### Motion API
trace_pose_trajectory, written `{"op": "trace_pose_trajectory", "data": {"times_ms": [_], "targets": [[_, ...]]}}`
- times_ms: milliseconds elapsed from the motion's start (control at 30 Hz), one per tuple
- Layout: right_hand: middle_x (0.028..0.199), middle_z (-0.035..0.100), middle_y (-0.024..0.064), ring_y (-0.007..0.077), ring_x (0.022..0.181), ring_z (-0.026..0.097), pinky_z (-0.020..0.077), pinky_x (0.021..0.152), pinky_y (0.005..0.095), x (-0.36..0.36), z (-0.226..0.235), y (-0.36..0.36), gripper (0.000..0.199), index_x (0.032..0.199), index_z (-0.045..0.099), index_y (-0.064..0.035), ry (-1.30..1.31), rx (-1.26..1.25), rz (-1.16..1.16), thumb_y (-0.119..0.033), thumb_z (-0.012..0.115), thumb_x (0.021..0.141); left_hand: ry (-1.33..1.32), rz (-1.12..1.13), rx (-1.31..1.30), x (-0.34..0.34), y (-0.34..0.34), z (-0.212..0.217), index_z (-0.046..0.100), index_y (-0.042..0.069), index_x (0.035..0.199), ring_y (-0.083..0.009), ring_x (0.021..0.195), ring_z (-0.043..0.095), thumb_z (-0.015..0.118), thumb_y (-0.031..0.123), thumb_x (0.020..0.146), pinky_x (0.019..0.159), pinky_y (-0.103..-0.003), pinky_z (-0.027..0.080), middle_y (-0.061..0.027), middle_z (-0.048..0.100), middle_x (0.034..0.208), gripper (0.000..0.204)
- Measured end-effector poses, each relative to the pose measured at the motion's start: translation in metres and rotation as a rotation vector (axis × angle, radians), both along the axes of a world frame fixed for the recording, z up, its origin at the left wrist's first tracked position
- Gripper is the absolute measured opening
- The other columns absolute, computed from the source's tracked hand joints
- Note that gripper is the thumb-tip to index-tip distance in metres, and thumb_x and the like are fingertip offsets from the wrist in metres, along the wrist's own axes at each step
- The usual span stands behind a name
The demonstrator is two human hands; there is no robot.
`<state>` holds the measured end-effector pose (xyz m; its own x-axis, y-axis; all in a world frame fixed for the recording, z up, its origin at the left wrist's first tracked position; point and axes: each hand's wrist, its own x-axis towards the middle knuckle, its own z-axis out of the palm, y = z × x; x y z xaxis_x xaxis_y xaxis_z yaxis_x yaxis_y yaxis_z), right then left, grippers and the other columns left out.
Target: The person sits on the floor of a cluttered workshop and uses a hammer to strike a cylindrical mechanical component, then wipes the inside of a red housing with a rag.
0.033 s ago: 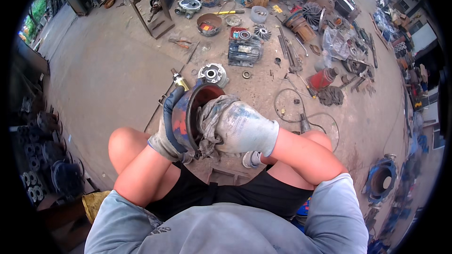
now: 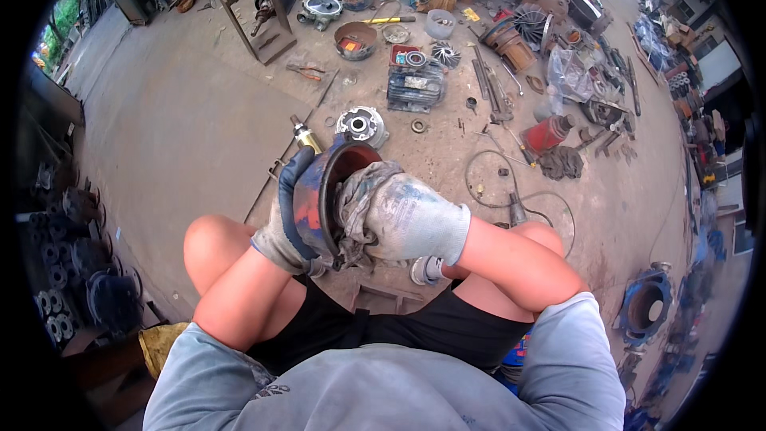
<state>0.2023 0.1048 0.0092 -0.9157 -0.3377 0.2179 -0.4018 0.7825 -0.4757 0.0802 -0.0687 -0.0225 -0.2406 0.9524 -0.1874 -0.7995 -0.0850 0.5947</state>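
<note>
My left hand point(image 2: 286, 223), in a white glove with a dark blue coating, grips the outside of a round metal housing point(image 2: 308, 201). Patches of blue and red paint cover its wall, and the open mouth faces right. A crumpled grey rag point(image 2: 357, 227) is bunched in my right hand point(image 2: 416, 217), which wears a stained white glove. The rag presses into the housing's mouth; my right fingertips are hidden behind it. Just beyond the housing, a silver round end cover point(image 2: 361, 123) lies on the floor beside a shaft with a brass-coloured sleeve point(image 2: 306, 136).
Ahead stand a finned motor body point(image 2: 416, 89), a rusty bowl point(image 2: 354, 41) and a clear plastic tub point(image 2: 440, 24). Pliers point(image 2: 306, 72) lie to the left. Rightward are a red bottle jack point(image 2: 547, 135), a dark cloth point(image 2: 562, 163) and a looped cable point(image 2: 469, 172).
</note>
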Motion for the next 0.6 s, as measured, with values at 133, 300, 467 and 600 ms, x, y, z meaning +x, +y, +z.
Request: {"op": "trace_pose_trajectory", "data": {"times_ms": [133,300,467,600], "targets": [[0.11,0.073,0.018,0.0395,0.106,0.068,0.0545,0.098,0.0453,-0.001,-0.024,-0.001,0.036,0.107,0.073,-0.003,-0.079,-0.228,0.002,-0.011,0.071,0.072,-0.173,-0.062,0.091,-0.005,-0.003,-0.015,0.049,0.01,0.155,-0.0266,0.138,0.055,0.047,0.054,0.105,0.124,-0.042,0.032,-0.0075,0.058,0.152,0.066],[0.117,0.076,0.0157,0.0269,0.107,0.072,0.0556,0.097,0.0381,0.003,-0.039,-0.021,0.03,0.111,0.074,-0.0024,-0.363,-0.963,-0.231,0.001,0.065,0.083,0.221,0.046,-0.047,0.001,0.002,-0.011,0.04,0.003,0.159,-0.0282,0.142,0.051,0.058,0.053,0.1,0.123,-0.043,0.036,-0.014,0.053,0.155,0.08],[0.135,0.067,0.0117,0.0231,0.121,0.066,0.0542,0.104,0.0357,0.001,-0.072,-0.005,0.042,0.136,0.061,-0.0002,-0.4,-1.747,0.091,-0.004,0.063,0.095,0.597,0.152,0.108,-0.001,0.015,0.014,0.025,0.001,0.164,-0.0355,0.15,0.041,0.075,0.07,0.077,0.125,-0.048,0.031,-0.0207,0.039,0.163,0.122],[0.156,0.05,0.0126,0.0206,0.14,0.052,0.0472,0.115,0.0361,-0.003,-0.029,-0.01,0.054,0.156,0.039,-0.0015,-0.503,-2.198,0.258,-0.01,0.052,0.105,1.467,0.268,0.252,-0.028,0.011,0.034,0.027,0.001,0.164,-0.0378,0.153,0.036,0.086,0.07,0.066,0.124,-0.051,0.03,-0.0226,0.034,0.165,0.133]]}}
